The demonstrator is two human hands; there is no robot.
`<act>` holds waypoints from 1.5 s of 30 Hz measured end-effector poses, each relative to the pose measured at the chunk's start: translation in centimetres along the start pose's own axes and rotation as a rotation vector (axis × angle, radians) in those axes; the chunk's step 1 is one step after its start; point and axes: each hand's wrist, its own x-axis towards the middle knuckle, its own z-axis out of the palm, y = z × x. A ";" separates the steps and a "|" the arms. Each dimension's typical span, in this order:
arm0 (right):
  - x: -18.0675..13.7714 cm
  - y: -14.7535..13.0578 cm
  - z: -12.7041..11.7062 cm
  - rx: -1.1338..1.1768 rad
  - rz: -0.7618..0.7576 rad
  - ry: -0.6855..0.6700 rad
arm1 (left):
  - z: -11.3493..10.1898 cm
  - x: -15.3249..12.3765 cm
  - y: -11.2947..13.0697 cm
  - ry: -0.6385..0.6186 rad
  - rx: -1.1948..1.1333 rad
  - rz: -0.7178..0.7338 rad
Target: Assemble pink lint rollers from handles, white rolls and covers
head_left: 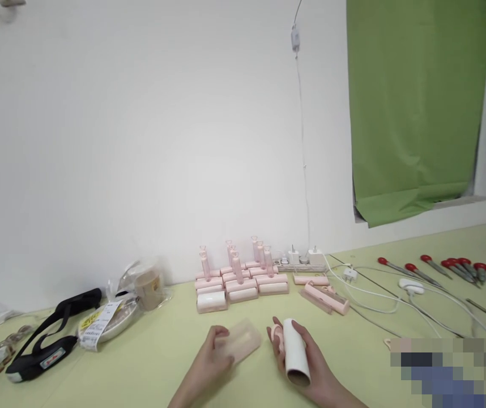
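My left hand (207, 358) is closed on one end of a translucent pale pink cover (243, 341), slightly blurred, just above the table. In my right hand (317, 362) is a white lint roll (295, 348), tilted with its hollow end toward me. A small pink plastic piece (277, 335) sits against the fingers of that same hand, beside the roll; its full shape is hidden. Beyond both hands, several pink lint rollers (243, 289) are stacked in rows against the wall, with handles standing upright. Loose pink roller parts (325, 297) lie to their right.
Several red-handled tools (421, 275) lie at the right, near white cables (379, 294) and a power strip (302, 267). A black strap (51, 328), a wrapped bowl (118, 323) and a cup (148, 289) stand at the left. A pixelated patch covers the lower right corner.
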 end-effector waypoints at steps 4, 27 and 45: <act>-0.6 1.6 0.6 -0.022 0.062 -0.069 | 1.6 -1.6 0.5 0.109 0.207 0.105; -2.2 5.6 1.5 -0.678 0.158 0.026 | 5.4 -4.4 5.1 -0.079 -0.280 0.233; -1.0 3.1 1.8 -0.728 -0.132 -0.043 | 3.7 -3.8 5.6 0.477 -0.414 0.332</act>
